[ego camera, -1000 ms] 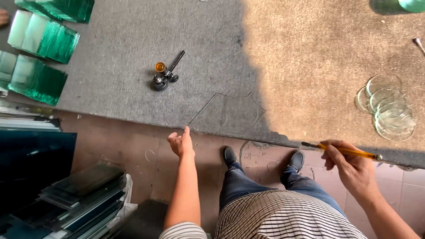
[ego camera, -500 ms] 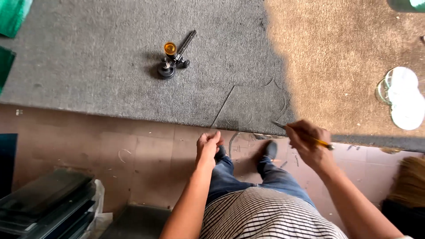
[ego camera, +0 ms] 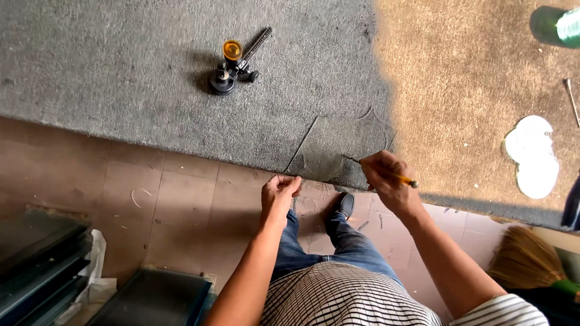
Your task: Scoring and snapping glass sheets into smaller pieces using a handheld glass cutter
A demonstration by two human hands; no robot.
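Note:
A clear glass pane [ego camera: 338, 148] lies at the near edge of the grey carpeted table [ego camera: 121, 72], overhanging it slightly, with curved score lines on it. My left hand [ego camera: 279, 194] grips the pane's near left corner from below the table edge. My right hand [ego camera: 386, 176] is shut on a yellow-handled glass cutter [ego camera: 393, 176], whose tip rests on the pane's near right part. A black circle cutter with an amber oil cap [ego camera: 232, 63] stands farther back on the carpet.
A stack of round glass discs [ego camera: 531, 157] lies on the brown carpet at right, a green glass object [ego camera: 565, 27] beyond it. A broom [ego camera: 525, 259] leans at lower right. Dark glass sheets [ego camera: 42, 259] are stacked on the tiled floor at left.
The view has shifted right and closer. My right hand has brought the cutter from the side onto the pane. My left hand has moved up to the pane's corner.

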